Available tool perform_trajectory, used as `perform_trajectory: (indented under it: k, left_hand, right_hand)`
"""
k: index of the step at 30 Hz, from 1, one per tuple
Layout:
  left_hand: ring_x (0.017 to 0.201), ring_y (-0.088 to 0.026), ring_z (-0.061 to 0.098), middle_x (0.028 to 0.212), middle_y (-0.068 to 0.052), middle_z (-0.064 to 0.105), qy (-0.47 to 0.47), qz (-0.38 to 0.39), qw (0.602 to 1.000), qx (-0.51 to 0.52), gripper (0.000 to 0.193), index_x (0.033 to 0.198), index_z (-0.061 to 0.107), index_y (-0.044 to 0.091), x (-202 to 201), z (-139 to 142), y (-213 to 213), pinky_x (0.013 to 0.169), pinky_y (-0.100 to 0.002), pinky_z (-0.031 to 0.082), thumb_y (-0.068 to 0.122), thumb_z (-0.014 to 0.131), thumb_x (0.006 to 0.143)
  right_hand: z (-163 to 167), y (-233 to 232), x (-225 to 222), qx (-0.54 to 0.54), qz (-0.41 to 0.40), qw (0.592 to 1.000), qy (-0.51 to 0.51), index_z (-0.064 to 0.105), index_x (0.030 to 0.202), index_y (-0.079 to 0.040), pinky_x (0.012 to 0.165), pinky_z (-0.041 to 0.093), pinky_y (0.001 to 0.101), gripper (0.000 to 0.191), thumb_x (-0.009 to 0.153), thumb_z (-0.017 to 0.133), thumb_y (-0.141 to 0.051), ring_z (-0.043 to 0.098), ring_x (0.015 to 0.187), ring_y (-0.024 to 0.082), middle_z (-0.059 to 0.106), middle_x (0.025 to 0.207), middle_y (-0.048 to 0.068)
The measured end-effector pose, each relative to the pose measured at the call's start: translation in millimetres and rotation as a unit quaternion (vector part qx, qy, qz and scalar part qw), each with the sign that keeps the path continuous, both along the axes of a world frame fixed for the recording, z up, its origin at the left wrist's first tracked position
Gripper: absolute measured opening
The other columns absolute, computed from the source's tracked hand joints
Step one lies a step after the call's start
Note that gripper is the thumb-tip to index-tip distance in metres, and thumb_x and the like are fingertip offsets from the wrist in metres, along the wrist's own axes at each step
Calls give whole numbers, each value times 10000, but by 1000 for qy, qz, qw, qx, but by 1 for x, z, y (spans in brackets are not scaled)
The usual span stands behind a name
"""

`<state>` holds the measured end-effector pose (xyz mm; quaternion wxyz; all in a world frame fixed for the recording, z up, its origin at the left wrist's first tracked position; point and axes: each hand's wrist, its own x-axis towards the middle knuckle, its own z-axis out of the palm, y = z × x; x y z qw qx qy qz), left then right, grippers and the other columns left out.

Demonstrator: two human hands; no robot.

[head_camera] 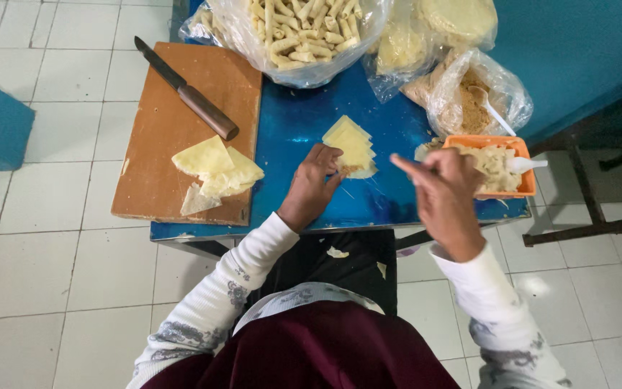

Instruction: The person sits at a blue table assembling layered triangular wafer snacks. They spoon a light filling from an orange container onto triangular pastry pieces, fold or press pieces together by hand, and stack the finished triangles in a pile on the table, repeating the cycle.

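My left hand [312,184] rests on the blue table [304,122], fingertips pressing the near corner of a stack of pale yellow triangular wrappers [352,144]. My right hand [442,194] hovers just right of that stack, index finger stretched toward it; its other fingers are curled and I cannot tell whether they hold anything. Right beside it stands an orange container [518,146] of pale filling with a white spoon [530,165] in it.
A wooden cutting board [160,130] at the left carries a knife [188,92] and more cut wrappers [217,173]. Clear bags at the back hold rolled pieces [300,32], round sheets [455,18] and brown crumbs [473,108]. White tiled floor surrounds the table.
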<state>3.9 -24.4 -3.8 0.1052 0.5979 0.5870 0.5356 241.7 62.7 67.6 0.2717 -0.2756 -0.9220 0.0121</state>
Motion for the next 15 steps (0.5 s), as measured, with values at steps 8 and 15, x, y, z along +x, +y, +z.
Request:
perform_trajectory:
  k: [8, 15]
  left_hand:
    - [1042, -416, 637, 1176, -216, 595, 9, 20, 1000, 3, 273, 1191, 649, -51, 3, -2, 3, 884, -443, 540, 3, 662, 924]
    - [983, -413, 646, 1136, -214, 593, 3, 14, 1000, -6, 220, 1137, 668, -53, 5, 0, 1, 836, -439, 542, 21, 664, 931]
  right_hand:
    - [-33, 32, -66, 39, 20, 993, -110, 711, 1342, -362, 815, 350, 484, 685, 801, 612, 46, 460, 982, 292, 471, 1048, 43]
    - [-35, 34, -64, 66, 44, 988, -135, 688, 1374, -431, 785, 319, 473, 730, 845, 607, 66, 447, 958, 278, 433, 1008, 33]
